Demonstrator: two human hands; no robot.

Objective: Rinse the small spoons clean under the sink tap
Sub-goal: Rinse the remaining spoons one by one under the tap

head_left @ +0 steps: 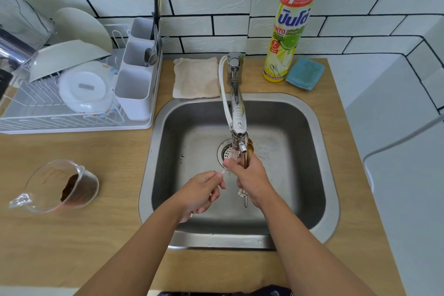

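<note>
head view, i see my right hand (pixel 249 179) gripping spoons (pixel 248 151) under the tap (pixel 236 125) at twelve o'clock so the water hits them, left hand (pixel 200 193) pinching another.

**Body only: bare arms, dark garment**

I see two bare forearms, no sleeves reaching the wrists or elbows. Left hand (pixel 200 193) and right hand (pixel 249 179): no rings, watch or bracelets that I can make out. Bottom centre of the frame: strip of dark navy fabric (pixel 225 292) with faint pale pattern, the person's clothing.
</note>
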